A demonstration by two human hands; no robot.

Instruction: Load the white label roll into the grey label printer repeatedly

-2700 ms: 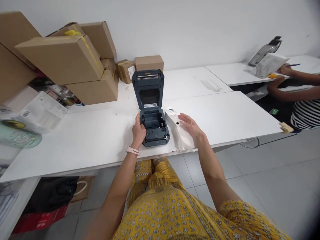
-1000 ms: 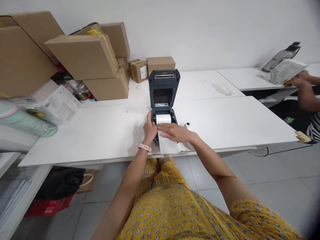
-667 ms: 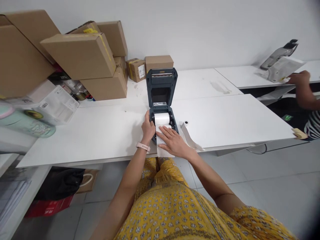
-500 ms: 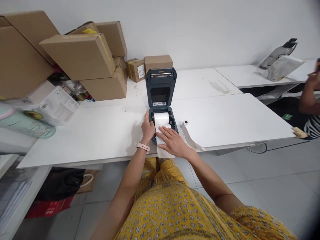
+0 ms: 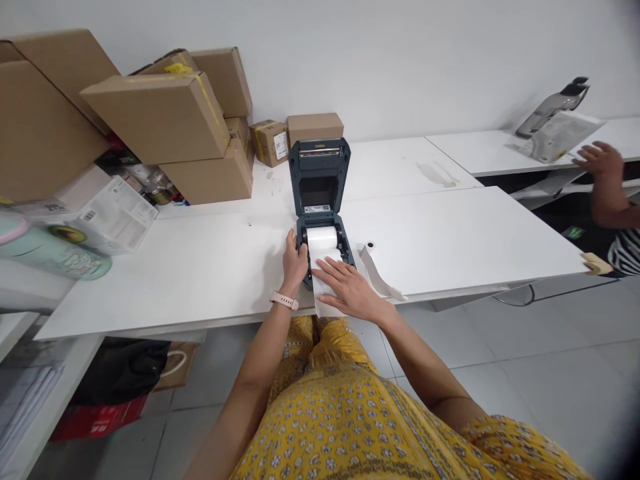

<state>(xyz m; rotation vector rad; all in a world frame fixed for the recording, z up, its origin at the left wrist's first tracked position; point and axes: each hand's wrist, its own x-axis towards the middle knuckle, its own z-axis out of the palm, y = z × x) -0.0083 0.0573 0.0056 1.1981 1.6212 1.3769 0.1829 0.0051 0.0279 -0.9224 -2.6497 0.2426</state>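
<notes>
A dark grey label printer (image 5: 319, 179) stands near the table's front edge with its lid raised. Inside it sits a white paper roll (image 5: 322, 237), and a strip of its paper (image 5: 328, 308) runs out toward me past the edge. My left hand (image 5: 294, 262) grips the printer's left side, thumb on the inner rim and fingers along the outside. Palm down, my right hand (image 5: 345, 283) lies on the paper strip with its fingers stretched out. Just right of the printer, a small roll with a curled white strip (image 5: 376, 272) rests on the table.
Cardboard boxes (image 5: 165, 117) are stacked at the back left, near a mint bottle (image 5: 65, 250) and a white box (image 5: 113, 213). A small brown box (image 5: 316, 125) is behind the printer. Far right, another person's hand (image 5: 600, 159) is near a clear plastic bag (image 5: 560, 137).
My right hand has shifted very slightly on the paper strip, while my left stays on the printer. The other person's hand has reached left toward the plastic bag.
</notes>
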